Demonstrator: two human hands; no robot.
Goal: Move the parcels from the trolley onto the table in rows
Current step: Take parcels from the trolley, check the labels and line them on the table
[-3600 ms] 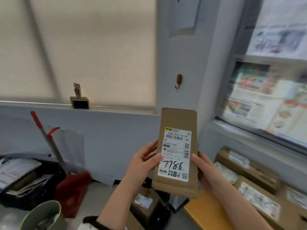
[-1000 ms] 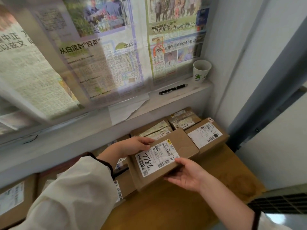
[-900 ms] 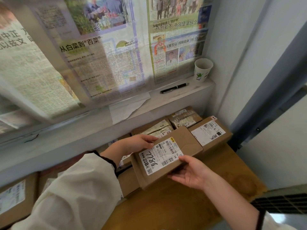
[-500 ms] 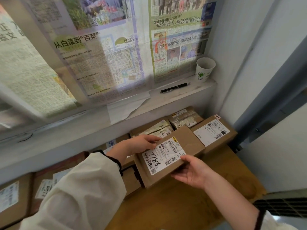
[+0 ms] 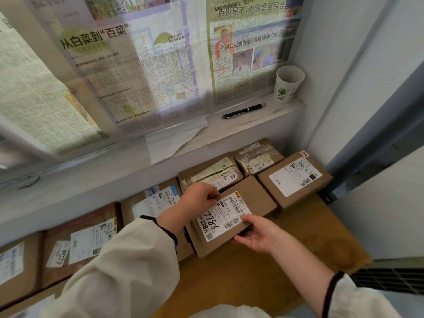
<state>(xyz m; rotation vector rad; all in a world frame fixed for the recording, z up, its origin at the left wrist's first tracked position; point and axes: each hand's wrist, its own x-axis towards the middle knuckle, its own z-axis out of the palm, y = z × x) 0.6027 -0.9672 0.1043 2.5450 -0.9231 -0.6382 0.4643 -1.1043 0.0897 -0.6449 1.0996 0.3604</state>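
A flat brown parcel (image 5: 254, 203) with a white label marked 7786 lies low over the wooden table (image 5: 241, 278), just left of a labelled box (image 5: 296, 177). My left hand (image 5: 197, 198) grips its far left edge. My right hand (image 5: 257, 235) holds its near edge from below. Whether the parcel rests on the table I cannot tell. Behind it, a row of several brown parcels (image 5: 208, 173) lines the wall, running off to the left (image 5: 82, 235). The trolley is out of view.
A window ledge (image 5: 252, 125) above the parcels carries a black pen (image 5: 244, 110) and a paper cup (image 5: 288, 83). Newspaper sheets (image 5: 137, 72) cover the window. A wall corner and grey frame (image 5: 367, 138) close off the right side. A dark grille (image 5: 387, 281) lies at lower right.
I turned from the left side of the room to the table, bringing the 7786 parcel from upright to flat. Over the last second it sank and shifted slightly toward the labelled box.
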